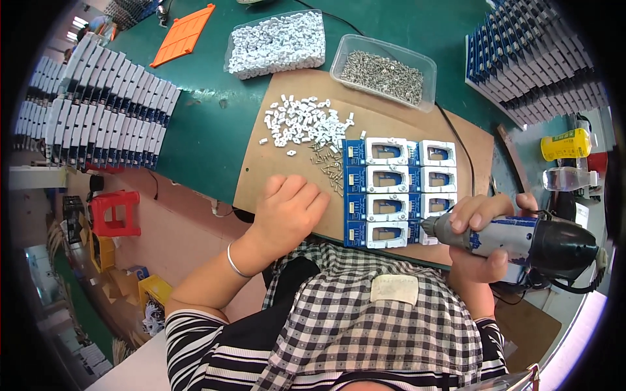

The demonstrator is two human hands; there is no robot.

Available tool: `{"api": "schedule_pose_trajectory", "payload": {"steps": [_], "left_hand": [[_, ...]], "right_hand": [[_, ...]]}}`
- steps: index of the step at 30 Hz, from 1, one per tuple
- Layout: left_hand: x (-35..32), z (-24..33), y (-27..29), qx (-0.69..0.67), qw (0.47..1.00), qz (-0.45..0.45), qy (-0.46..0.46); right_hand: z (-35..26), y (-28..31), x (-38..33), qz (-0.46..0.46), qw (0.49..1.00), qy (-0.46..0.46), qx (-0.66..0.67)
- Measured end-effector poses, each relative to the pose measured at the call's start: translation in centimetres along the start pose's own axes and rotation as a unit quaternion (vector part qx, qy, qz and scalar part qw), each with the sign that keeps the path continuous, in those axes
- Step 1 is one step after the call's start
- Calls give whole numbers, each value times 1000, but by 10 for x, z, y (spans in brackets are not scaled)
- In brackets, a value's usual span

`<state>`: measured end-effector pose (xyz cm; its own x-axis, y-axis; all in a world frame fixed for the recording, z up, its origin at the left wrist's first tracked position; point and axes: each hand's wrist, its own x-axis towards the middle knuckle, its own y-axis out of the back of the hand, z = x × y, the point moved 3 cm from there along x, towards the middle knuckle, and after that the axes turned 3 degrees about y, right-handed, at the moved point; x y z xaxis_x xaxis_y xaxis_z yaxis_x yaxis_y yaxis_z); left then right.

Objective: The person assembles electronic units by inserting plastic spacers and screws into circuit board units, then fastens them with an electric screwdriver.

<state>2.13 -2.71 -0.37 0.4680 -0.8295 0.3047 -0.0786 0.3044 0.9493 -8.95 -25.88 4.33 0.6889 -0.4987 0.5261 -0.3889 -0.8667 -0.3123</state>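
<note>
My left hand [290, 208] rests loosely curled, holding nothing, on bare board [261, 176] near its edge — right hand [482, 241] grips the screwdriver [521, 238] beside the switch housings [398, 192].

Bright, even light — sharp centre, fisheye-bent rim.

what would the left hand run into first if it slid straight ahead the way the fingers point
Probably the loose screws scattered on the brown board, just ahead of the left hand; the pile of small white parts lies beyond. Depth is hard to judge.

Green table [215, 124] fills upper frame. On it: brown board [280, 176] at centre, two clear tubs [277, 44] above, orange tray [184, 34] upper left.
</note>
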Motion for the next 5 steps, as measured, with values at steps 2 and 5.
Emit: {"api": "schedule_pose_trajectory", "payload": {"steps": [2, 5], "left_hand": [[1, -3, 0, 10, 1000, -23, -17], [2, -21, 3, -103, 992, 41, 68]], "right_hand": [[-2, 2, 0, 4, 1000, 3, 8], [-1, 9, 0, -31, 996, -28, 77]]}}
